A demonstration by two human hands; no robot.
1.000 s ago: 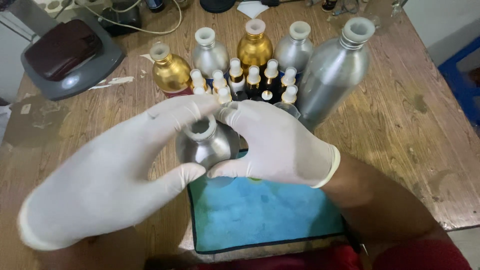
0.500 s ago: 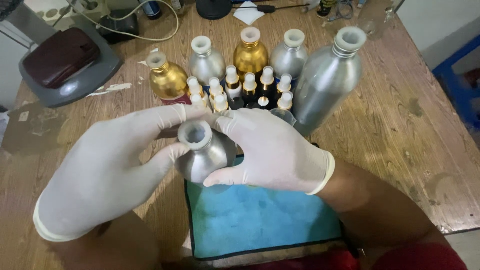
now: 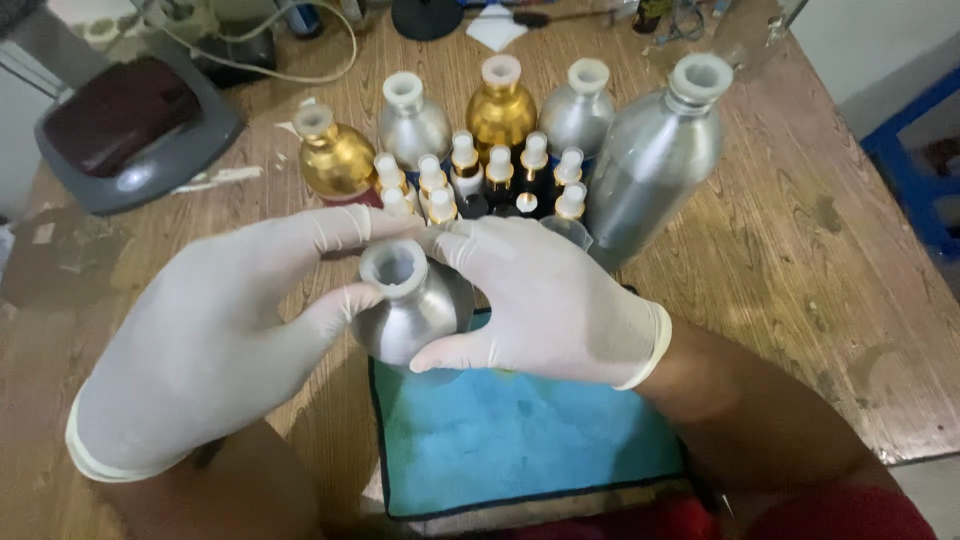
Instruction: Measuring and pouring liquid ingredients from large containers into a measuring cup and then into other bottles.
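Our gloved left hand [image 3: 215, 345] and right hand [image 3: 545, 300] cupping a small silver bottle [image 3: 410, 305] at frame centre, over the blue cloth's [image 3: 520, 440] upper edge, bottle cluster [image 3: 500, 150] crowding just above, bare bench [image 3: 800, 260] at right.

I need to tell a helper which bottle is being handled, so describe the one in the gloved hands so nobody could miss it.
On the wooden table, look just above the blue cloth. There the left hand and right hand, both in white gloves, cup a round silver bottle. Unlike the other bottles behind it, it stands alone in front, its white open neck facing up.
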